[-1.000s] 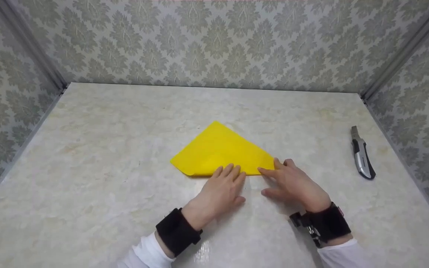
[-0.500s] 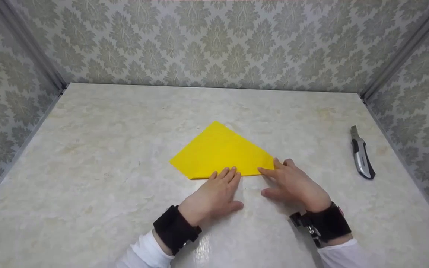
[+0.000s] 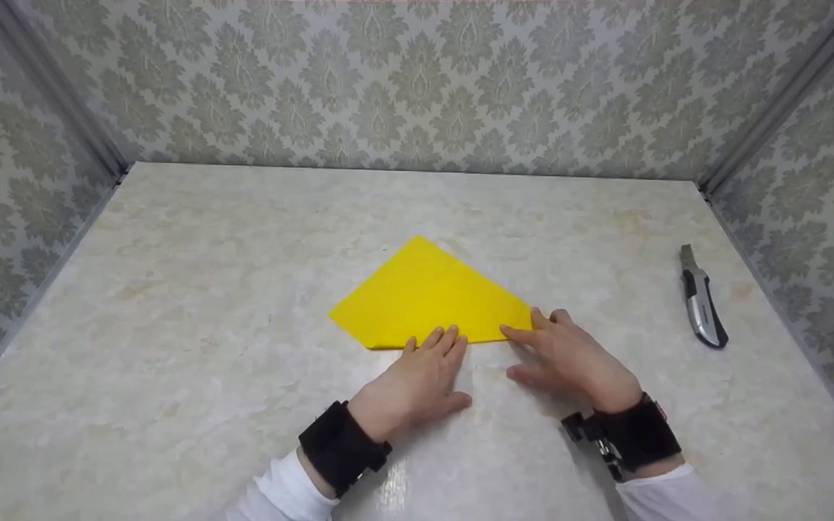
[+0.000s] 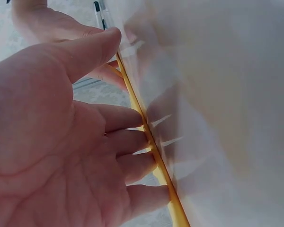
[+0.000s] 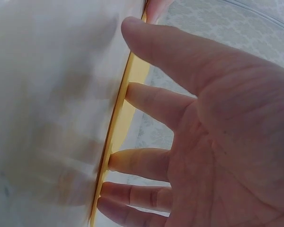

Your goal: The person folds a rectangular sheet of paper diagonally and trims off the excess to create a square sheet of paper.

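A folded yellow sheet, which looks like paper (image 3: pixel 424 289), lies flat at the middle of the table, its peak pointing to the far side and its folded edge facing me. My left hand (image 3: pixel 417 383) presses its extended fingertips along that near edge, thumb out to the right on the table. On the sheet's right corner rest the spread fingers of my right hand (image 3: pixel 576 354). Both wrist views show the sheet edge-on: a thin yellow strip (image 4: pixel 154 146) under the left fingertips and a yellow edge (image 5: pixel 114 127) under the right ones. Neither hand grips anything.
A utility knife (image 3: pixel 704 298) with a silver and black handle lies at the right of the pale marbled table (image 3: pixel 171 289). Patterned wall panels (image 3: pixel 417 87) stand behind and at both sides. Each wrist wears a black band (image 3: pixel 343 449).
My left hand has slid slightly toward me and to the left, and the sheet's raised near-left edge has flattened into a straighter crease. The right hand has stayed in place.
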{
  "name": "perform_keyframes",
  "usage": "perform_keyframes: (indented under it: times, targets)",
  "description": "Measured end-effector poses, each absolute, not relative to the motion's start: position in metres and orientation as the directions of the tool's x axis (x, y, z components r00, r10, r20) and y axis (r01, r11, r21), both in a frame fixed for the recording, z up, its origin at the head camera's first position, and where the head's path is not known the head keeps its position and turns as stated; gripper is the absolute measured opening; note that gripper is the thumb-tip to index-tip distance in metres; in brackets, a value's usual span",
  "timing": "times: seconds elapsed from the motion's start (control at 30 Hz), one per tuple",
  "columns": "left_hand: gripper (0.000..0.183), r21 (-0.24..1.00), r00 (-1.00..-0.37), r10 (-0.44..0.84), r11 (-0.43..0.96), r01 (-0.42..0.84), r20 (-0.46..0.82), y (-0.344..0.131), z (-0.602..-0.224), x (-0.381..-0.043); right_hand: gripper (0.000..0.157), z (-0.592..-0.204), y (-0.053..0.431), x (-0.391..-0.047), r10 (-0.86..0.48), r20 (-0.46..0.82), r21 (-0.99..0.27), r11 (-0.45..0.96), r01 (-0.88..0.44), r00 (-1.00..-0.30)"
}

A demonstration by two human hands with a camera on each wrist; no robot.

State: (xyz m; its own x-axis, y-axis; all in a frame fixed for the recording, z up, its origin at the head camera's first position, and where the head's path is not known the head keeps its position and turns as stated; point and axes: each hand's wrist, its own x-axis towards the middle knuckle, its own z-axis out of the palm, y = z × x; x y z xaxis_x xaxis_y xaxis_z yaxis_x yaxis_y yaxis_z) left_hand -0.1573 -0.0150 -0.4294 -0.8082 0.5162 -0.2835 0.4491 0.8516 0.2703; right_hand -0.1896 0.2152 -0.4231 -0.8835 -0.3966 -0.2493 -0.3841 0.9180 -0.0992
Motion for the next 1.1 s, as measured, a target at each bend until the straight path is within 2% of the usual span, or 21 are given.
perform_keyframes:
  times: [0.37,0.77,1.1]
  targets:
    - [0.086,0.308,-0.821,0.498,0.856,0.415,-0.278,-0.0148,-0.4300,-0.1555,0.061,-0.4233,0.2154,-0.1898,-0.432,-0.211,-0.092,0.902,-0.423,-0.877]
    - [0.093,0.325,-0.827,0.480,0.864,0.385,-0.294,-0.0157,-0.4300,-0.1561,0.059,-0.4230,0.2171,-0.1895,-0.415,-0.237,-0.096,0.910,-0.404,-0.878]
    - [0.095,0.346,-0.835,0.455,0.872,0.347,-0.310,-0.0172,-0.4296,-0.1565,0.062,-0.4213,0.2187,-0.1889,-0.392,-0.310,-0.140,0.920,-0.366,-0.866]
